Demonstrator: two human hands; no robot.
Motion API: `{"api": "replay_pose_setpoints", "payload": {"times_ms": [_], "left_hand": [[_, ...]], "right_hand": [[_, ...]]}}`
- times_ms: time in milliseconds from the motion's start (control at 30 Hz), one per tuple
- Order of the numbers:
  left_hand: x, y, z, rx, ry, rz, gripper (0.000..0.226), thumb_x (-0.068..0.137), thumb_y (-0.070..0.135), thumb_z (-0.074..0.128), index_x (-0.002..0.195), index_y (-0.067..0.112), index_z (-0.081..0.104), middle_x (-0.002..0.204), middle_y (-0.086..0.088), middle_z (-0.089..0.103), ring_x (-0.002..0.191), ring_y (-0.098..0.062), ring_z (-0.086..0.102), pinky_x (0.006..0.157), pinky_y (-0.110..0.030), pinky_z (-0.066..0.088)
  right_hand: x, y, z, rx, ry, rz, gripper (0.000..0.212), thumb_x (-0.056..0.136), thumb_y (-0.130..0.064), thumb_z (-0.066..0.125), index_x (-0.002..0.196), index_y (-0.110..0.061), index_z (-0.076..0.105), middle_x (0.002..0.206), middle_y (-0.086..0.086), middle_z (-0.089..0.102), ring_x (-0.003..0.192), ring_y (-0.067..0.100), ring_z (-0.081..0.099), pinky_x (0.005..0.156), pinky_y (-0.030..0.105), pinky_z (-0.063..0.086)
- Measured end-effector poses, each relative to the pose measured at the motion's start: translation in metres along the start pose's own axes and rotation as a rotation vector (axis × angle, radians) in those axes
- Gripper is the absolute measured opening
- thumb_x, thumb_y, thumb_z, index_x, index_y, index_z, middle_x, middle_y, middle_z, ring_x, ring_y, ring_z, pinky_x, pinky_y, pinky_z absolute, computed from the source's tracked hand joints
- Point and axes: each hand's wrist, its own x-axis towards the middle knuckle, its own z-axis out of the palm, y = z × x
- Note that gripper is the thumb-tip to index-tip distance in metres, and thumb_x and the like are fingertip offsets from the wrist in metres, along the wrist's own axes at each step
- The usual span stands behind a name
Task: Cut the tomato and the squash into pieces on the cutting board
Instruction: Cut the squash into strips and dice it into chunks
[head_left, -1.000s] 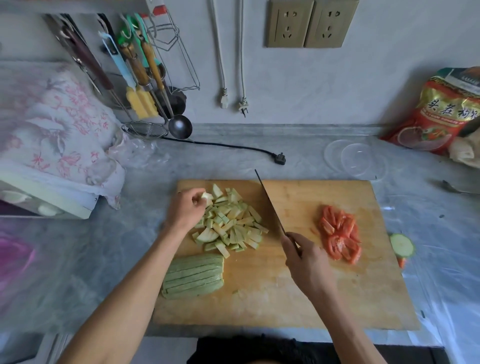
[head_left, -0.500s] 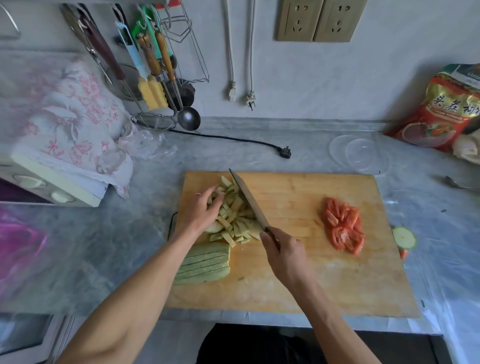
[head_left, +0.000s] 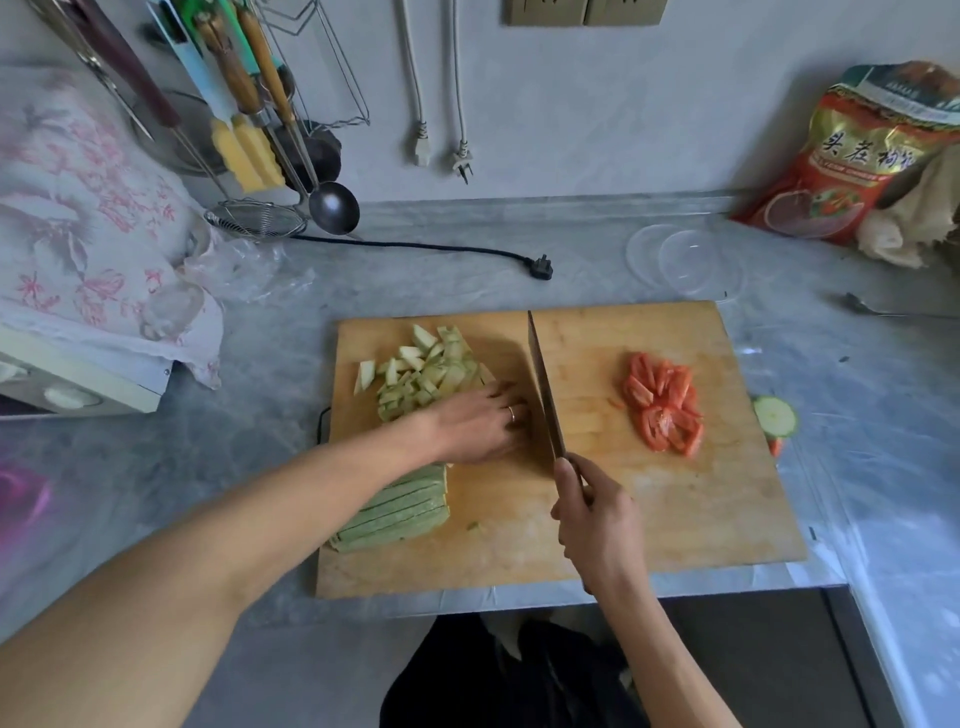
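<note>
Gripping the handle of a broad steel cleaver (head_left: 543, 384), the right hand (head_left: 597, 519) sits at the 6 o'clock part of the rectangular wooden cutting board (head_left: 675, 509), its fingers wrapped round the handle and the blade standing on edge, pointing toward 12 o'clock. Just left of the blade, the left hand (head_left: 478, 421) lies palm down with fingers stretched flat, fingertips beside the steel, resting against the heap of pale green squash chunks (head_left: 423, 371) at 10 o'clock of the board. At 7 o'clock, partly under the left forearm, lies a stack of long green squash strips (head_left: 400, 514), uncut. At 3 o'clock of the board sits a pile of red tomato pieces (head_left: 665, 408). Off the board's right edge, on the grey marble tabletop (head_left: 571, 244), lies a round green squash slice (head_left: 775, 415). Farther off, toward 1 o'clock, stands a clear plastic lid (head_left: 685, 257), and at 12 o'clock a black power plug (head_left: 541, 267).
</note>
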Motion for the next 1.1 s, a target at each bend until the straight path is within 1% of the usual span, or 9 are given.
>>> {"api": "replay_pose_setpoints", "payload": {"times_ms": [200,467,600,667,800,867,933,1000,1100], "left_hand": [[-0.011,-0.011,0.009,-0.045,-0.079,-0.172,0.028,0.096,0.033,0.054,0.116,0.019,0.069,0.131,-0.011,0.062,0.123,-0.032,0.055,0.108,-0.045,0.041],[-0.06,-0.022,0.006,-0.106,-0.124,-0.227,0.066,0.087,0.072,0.042,0.136,0.031,0.055,0.15,-0.014,0.041,0.145,-0.031,0.028,0.121,-0.048,0.005],[-0.061,-0.03,-0.005,-0.025,-0.263,-0.212,0.073,0.086,0.073,0.028,0.144,0.031,0.045,0.155,-0.014,0.035,0.148,-0.033,0.022,0.123,-0.051,0.007],[-0.062,-0.024,-0.01,-0.03,-0.216,-0.234,0.069,0.086,0.068,0.034,0.141,0.029,0.049,0.152,-0.014,0.039,0.147,-0.033,0.026,0.122,-0.051,0.01],[-0.083,-0.005,-0.017,-0.321,0.216,-0.551,0.047,0.09,0.047,0.057,0.131,0.024,0.061,0.149,-0.008,0.046,0.139,-0.03,0.041,0.118,-0.051,0.027],[-0.103,0.012,-0.021,-0.525,0.518,-0.834,0.035,0.091,0.032,0.063,0.122,0.016,0.066,0.13,-0.006,0.063,0.112,-0.025,0.062,0.103,-0.045,0.048],[-0.125,0.039,-0.021,-0.669,0.629,-1.032,0.028,0.092,0.028,0.064,0.115,0.013,0.07,0.109,0.002,0.072,0.088,-0.019,0.07,0.082,-0.043,0.058],[-0.141,0.065,-0.013,-0.759,0.583,-1.132,0.028,0.089,0.032,0.068,0.112,0.016,0.071,0.104,0.009,0.072,0.086,-0.014,0.07,0.076,-0.042,0.059],[-0.148,0.087,-0.001,-0.802,0.288,-1.116,0.065,0.074,0.061,0.069,0.128,0.026,0.062,0.123,0.013,0.062,0.109,-0.009,0.06,0.092,-0.04,0.053]], "right_hand": [[-0.002,0.001,0.003,0.016,-0.008,0.018,0.029,0.101,-0.037,0.05,0.117,-0.02,0.067,0.056,-0.004,0.059,0.046,0.012,0.05,0.049,0.038,0.046],[0.005,-0.008,-0.003,0.024,-0.05,0.0,0.025,0.101,-0.038,0.049,0.113,-0.025,0.067,0.058,-0.001,0.059,0.047,0.014,0.049,0.047,0.038,0.045],[0.01,-0.013,0.002,-0.007,-0.08,-0.025,0.023,0.101,-0.039,0.049,0.105,-0.025,0.067,0.058,0.001,0.06,0.046,0.014,0.048,0.043,0.032,0.041],[0.009,-0.013,0.001,-0.009,-0.09,-0.037,0.022,0.101,-0.039,0.049,0.105,-0.027,0.067,0.058,0.0,0.06,0.046,0.013,0.049,0.044,0.032,0.042],[0.002,-0.014,-0.004,0.042,-0.095,-0.059,0.02,0.102,-0.035,0.049,0.111,-0.026,0.065,0.061,0.002,0.061,0.048,0.013,0.049,0.045,0.041,0.045],[0.0,-0.016,-0.007,0.075,-0.091,-0.075,0.016,0.103,-0.033,0.049,0.11,-0.029,0.062,0.061,0.004,0.061,0.048,0.011,0.05,0.046,0.039,0.046],[-0.004,-0.017,-0.009,0.101,-0.082,-0.087,0.013,0.103,-0.032,0.048,0.108,-0.031,0.06,0.06,0.002,0.06,0.047,0.01,0.049,0.045,0.035,0.045],[-0.005,-0.019,-0.008,0.122,-0.083,-0.085,0.013,0.103,-0.034,0.047,0.101,-0.034,0.059,0.059,0.003,0.058,0.046,0.012,0.048,0.045,0.036,0.044],[-0.006,-0.019,-0.003,0.123,-0.085,-0.064,0.017,0.103,-0.037,0.045,0.098,-0.034,0.061,0.061,0.005,0.059,0.047,0.015,0.049,0.044,0.037,0.044]]}}
